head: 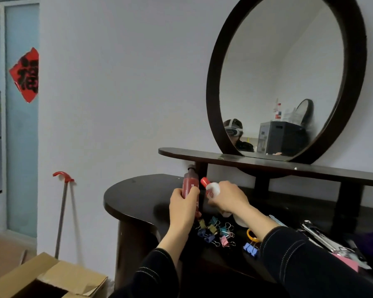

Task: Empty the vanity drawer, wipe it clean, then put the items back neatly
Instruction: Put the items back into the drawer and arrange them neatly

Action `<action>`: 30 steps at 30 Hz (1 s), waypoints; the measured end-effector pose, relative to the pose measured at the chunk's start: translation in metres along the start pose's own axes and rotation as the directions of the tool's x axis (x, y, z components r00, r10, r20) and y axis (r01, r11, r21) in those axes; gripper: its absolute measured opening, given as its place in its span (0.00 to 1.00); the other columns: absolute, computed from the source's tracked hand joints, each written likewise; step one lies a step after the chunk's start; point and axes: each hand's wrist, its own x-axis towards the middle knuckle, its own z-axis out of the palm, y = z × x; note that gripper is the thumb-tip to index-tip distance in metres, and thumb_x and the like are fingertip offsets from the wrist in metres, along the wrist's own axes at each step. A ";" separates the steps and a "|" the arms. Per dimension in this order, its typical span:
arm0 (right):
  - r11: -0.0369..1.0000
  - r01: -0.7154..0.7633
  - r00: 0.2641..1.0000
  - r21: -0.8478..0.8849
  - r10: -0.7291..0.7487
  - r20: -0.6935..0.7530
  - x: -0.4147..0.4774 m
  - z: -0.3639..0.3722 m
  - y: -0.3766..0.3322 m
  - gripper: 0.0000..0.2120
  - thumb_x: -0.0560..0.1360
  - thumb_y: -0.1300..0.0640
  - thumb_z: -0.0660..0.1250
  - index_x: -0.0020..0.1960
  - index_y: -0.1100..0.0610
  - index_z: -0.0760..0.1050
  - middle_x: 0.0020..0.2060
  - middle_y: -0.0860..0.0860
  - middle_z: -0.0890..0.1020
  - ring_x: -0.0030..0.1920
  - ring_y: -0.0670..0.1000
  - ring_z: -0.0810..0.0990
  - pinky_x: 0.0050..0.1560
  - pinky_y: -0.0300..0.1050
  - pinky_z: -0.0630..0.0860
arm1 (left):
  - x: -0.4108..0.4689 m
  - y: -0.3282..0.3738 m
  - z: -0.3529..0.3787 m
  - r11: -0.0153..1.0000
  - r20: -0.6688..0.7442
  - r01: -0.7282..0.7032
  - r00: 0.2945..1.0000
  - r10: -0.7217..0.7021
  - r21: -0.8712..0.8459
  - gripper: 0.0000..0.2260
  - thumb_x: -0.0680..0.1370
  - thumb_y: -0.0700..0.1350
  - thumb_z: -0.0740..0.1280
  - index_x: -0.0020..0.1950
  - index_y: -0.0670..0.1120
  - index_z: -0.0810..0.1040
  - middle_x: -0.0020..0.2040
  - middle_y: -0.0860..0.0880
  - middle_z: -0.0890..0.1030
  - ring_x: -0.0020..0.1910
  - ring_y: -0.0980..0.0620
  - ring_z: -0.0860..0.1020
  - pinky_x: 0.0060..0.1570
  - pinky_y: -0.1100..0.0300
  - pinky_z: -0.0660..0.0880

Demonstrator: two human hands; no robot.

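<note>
My left hand (182, 206) grips a tall dark-red bottle (190, 183) with a dark cap, held upright over the dark vanity top (136, 196). Just to its right, my right hand (227, 197) grips a small white bottle (212, 189) with a red cap, tilted to the left. Below the hands, several coloured binder clips (216, 232) lie scattered on the vanity top. A blue clip (250, 248) and an orange ring (251, 235) lie beside my right sleeve. The drawer is not in view.
A round dark-framed mirror (286, 78) stands on a raised shelf (267, 163) behind the hands. Metal tools and pink paper (332, 248) lie at the right. An open cardboard box (50, 278) sits on the floor at lower left, near a red-handled pole (61, 211).
</note>
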 end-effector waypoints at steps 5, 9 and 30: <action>0.847 0.114 0.978 0.520 -0.002 -0.210 -0.041 -0.042 0.006 0.11 0.68 0.54 0.76 0.46 0.51 0.75 0.42 0.50 0.81 0.42 0.51 0.81 0.38 0.49 0.78 | -0.014 0.016 -0.001 0.996 -0.008 -0.077 0.997 0.077 -0.038 0.07 0.78 0.46 0.67 0.50 0.42 0.74 0.39 0.43 0.76 0.32 0.45 0.75 0.31 0.56 0.76; 0.547 0.159 0.986 0.822 -0.043 -0.162 -0.126 -0.070 0.007 0.10 0.75 0.49 0.74 0.51 0.53 0.80 0.39 0.54 0.86 0.40 0.54 0.86 0.39 0.51 0.82 | -0.058 0.039 -0.006 0.971 0.005 -0.227 0.974 0.228 -0.075 0.07 0.79 0.48 0.68 0.48 0.45 0.75 0.39 0.41 0.76 0.32 0.45 0.76 0.32 0.53 0.77; -0.048 -0.891 0.441 0.451 0.148 0.885 -0.370 0.129 0.142 0.20 0.79 0.47 0.66 0.56 0.64 0.79 0.43 0.64 0.84 0.41 0.63 0.86 0.38 0.51 0.83 | -0.298 -0.143 -0.078 0.734 0.280 0.477 0.710 -0.646 0.484 0.15 0.78 0.43 0.70 0.60 0.42 0.68 0.48 0.39 0.79 0.40 0.42 0.81 0.41 0.47 0.81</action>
